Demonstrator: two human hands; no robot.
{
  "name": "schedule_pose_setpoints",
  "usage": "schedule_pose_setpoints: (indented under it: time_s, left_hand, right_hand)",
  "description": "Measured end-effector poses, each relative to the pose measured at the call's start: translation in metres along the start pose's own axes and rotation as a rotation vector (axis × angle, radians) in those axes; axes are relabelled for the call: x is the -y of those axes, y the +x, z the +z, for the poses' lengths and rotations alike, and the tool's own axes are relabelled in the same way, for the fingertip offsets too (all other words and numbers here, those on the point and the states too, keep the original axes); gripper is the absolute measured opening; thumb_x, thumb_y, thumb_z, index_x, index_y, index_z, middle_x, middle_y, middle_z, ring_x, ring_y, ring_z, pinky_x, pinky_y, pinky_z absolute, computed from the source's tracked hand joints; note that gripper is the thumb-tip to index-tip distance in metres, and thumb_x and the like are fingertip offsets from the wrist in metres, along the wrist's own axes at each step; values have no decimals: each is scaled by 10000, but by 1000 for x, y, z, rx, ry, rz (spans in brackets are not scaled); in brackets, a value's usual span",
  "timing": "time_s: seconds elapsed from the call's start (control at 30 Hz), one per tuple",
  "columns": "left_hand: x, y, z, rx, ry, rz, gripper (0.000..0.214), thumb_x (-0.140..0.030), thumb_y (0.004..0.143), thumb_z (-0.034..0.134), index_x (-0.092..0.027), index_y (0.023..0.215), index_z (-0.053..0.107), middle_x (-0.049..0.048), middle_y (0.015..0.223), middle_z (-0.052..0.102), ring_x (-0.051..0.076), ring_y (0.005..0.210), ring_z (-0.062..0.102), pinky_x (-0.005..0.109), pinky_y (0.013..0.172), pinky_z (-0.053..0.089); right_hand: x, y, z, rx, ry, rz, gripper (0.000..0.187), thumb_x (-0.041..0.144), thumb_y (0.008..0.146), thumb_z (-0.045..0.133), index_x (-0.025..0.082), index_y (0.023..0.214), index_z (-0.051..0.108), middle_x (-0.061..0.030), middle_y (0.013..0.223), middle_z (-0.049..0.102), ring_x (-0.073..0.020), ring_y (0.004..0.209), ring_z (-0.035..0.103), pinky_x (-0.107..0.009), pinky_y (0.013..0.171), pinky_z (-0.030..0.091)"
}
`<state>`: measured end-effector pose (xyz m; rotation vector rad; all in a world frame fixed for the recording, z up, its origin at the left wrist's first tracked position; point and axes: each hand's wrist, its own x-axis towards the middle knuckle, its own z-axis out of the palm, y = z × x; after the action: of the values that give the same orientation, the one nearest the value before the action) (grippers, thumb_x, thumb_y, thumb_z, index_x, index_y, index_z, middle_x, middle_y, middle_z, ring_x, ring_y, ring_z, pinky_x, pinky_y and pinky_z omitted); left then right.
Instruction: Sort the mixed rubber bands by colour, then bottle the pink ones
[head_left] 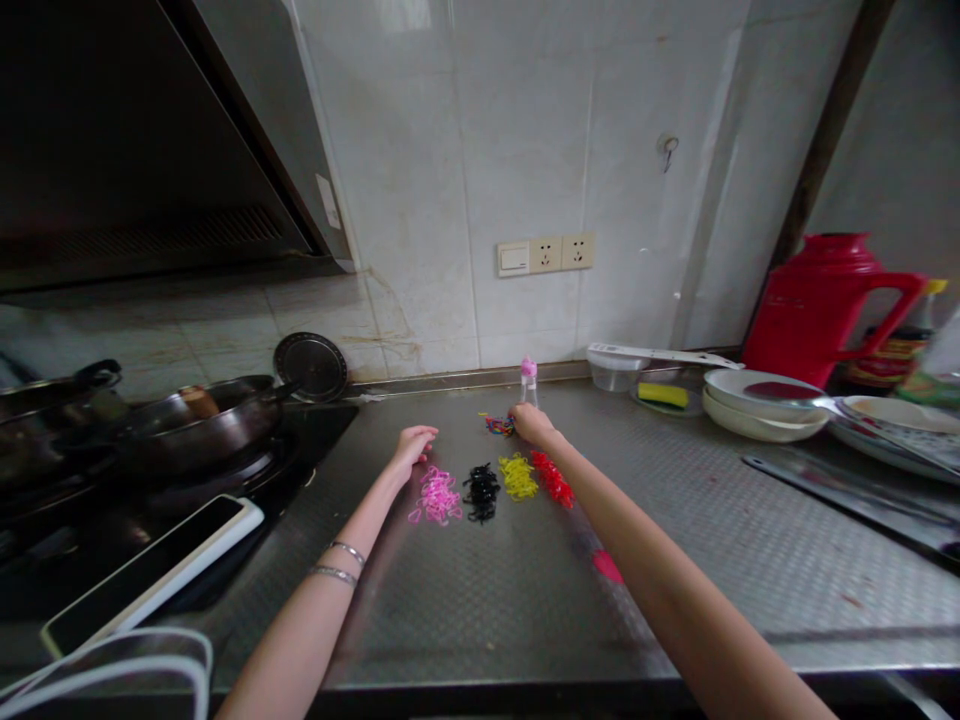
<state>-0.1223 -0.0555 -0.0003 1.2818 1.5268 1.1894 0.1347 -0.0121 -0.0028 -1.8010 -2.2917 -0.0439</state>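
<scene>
My left hand (414, 447) rests on the counter just behind a pile of pink rubber bands (436, 496), fingers apart and holding nothing. At the back, my right hand (531, 424) is at the edge of a small pile of mixed-colour rubber bands (498, 426). Its fingers are bent together and partly hidden, so what they pinch cannot be made out. Black rubber bands (481, 492), yellow rubber bands (518, 477) and red rubber bands (553, 480) lie in separate piles to the right of the pink ones. Behind my right hand stands a small clear bottle with a pink top (529, 372).
On the left are a stove with a pan (202, 425) and a white-edged phone-like device (150, 575). To the right stand a plastic tub (616, 372), a yellow sponge (663, 395), stacked bowls (761, 412), a knife (847, 500) and a red thermos (806, 310). A tiled wall bounds the back.
</scene>
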Motion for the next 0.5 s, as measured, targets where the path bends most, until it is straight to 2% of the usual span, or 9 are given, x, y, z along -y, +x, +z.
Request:
schedule_pose_setpoints:
  time_s: [0.27, 0.5]
  left_hand:
    - [2, 2, -1, 8, 2, 20, 189, -151, 630, 526, -124, 787, 628, 54, 766, 610, 57, 502, 472, 134, 354, 292]
    - [2, 2, 0, 21, 13, 37, 193, -160, 635, 523, -119, 794, 625, 60, 763, 605, 59, 517, 472, 127, 355, 286]
  right_hand:
    - [-2, -6, -3, -32, 70, 35, 305, 164, 809, 363, 182, 1010, 592, -116, 1014, 596, -185, 902, 562, -248, 719, 416]
    - [-6, -22, -20, -64, 145, -11, 323, 173, 801, 388, 207, 1072, 560, -89, 1069, 578, -168, 928, 544, -222, 742, 393]
